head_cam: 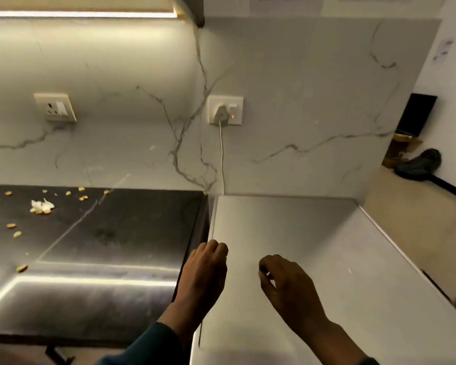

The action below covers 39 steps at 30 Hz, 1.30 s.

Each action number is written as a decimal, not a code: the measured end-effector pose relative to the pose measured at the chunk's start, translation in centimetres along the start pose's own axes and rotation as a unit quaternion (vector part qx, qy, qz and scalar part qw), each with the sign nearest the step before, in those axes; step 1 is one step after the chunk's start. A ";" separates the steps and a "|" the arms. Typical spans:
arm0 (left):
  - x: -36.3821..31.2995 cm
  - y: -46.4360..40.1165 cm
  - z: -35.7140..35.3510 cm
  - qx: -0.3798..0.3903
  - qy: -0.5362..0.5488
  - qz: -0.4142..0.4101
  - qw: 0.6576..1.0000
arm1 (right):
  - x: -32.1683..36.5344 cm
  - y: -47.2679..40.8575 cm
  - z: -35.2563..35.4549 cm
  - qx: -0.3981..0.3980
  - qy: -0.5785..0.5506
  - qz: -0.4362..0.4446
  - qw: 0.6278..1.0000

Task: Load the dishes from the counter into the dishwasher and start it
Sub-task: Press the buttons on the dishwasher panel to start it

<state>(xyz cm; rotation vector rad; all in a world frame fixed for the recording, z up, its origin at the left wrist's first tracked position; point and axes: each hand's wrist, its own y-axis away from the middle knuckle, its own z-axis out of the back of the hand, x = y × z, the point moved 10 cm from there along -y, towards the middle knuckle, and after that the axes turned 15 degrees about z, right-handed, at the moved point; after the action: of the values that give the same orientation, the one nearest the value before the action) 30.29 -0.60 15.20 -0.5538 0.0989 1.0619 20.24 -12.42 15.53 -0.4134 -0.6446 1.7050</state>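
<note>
Fingers of left hand and right hand: loosely curled, holding nothing, poised over flat brushed-steel appliance top, lower centre; likely the dishwasher, perhaps about to be opened. Black glossy tabletop, left: scattered yellow crumbs; no dishes visible. White wall socket, centre: plug inserted, red light on.

Your two hands hover side by side over the dishwasher top, the left hand at its left edge and the right hand nearer its middle. Left of that top lies the counter, with crumbs and a crumpled tissue toward its far left corner. Behind both stands the wall, with a socket above the counter and a plug above the dishwasher top's back left corner, its cord hanging down.
</note>
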 end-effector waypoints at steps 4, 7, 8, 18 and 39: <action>0.6 6.6 -2.1 0.023 0.056 -0.030 0.998 | 2.6 7.8 -0.3 0.018 -0.018 -0.051 0.998; -0.5 10.4 -2.6 0.034 0.078 -0.062 0.995 | 3.4 11.9 -0.4 0.046 -0.008 -0.058 0.997; -0.8 11.5 -2.8 0.037 0.082 -0.072 0.993 | 3.3 13.2 -0.6 0.054 -0.007 -0.064 0.996; 0.2 19.0 -6.0 -0.056 0.069 -0.118 0.989 | 2.9 18.5 -2.4 -0.072 0.027 -0.011 0.997; 7.4 24.9 -7.5 -0.178 0.073 -0.052 0.980 | 4.8 23.4 -4.1 -0.172 0.095 0.067 0.978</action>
<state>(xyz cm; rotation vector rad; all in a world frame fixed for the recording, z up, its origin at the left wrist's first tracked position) 14.26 10.81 -3.27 -0.9503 0.0073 0.9401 3.45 -10.28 -1.85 -0.8700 -0.7865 1.6562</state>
